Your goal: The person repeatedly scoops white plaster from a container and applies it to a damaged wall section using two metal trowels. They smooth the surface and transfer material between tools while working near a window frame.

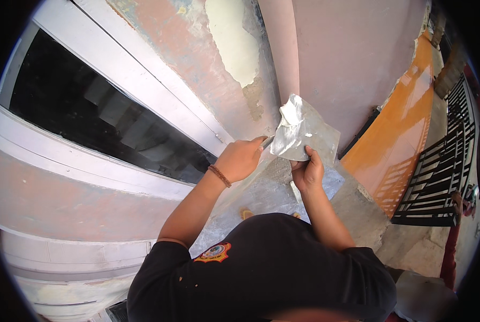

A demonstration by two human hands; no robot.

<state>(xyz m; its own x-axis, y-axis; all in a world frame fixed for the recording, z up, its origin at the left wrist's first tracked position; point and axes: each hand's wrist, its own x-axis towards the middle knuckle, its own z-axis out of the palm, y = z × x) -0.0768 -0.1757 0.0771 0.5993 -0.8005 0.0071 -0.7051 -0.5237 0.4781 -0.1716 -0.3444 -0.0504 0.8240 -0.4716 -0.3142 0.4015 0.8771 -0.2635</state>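
Observation:
My left hand [239, 161], with a brown beaded bracelet at its wrist, is closed round a tool that looks like a putty knife [268, 143]. Only a short piece of the tool shows past the fingers, at the left edge of a thin grey sheet [321, 135]. My right hand [311, 170] grips that sheet by its near edge, thumb on top and fingers underneath. White putty [289, 115] lies in a thick lump near the sheet's far left corner, with smears and small dabs around it.
Ahead, a wall with peeling paint carries a large cream patch [232, 40] beside a pink vertical pipe [283, 51]. A white-framed window [138, 59] with dark glass is at the left. On the right are an orange surface [398, 145] and a black metal railing [438, 172].

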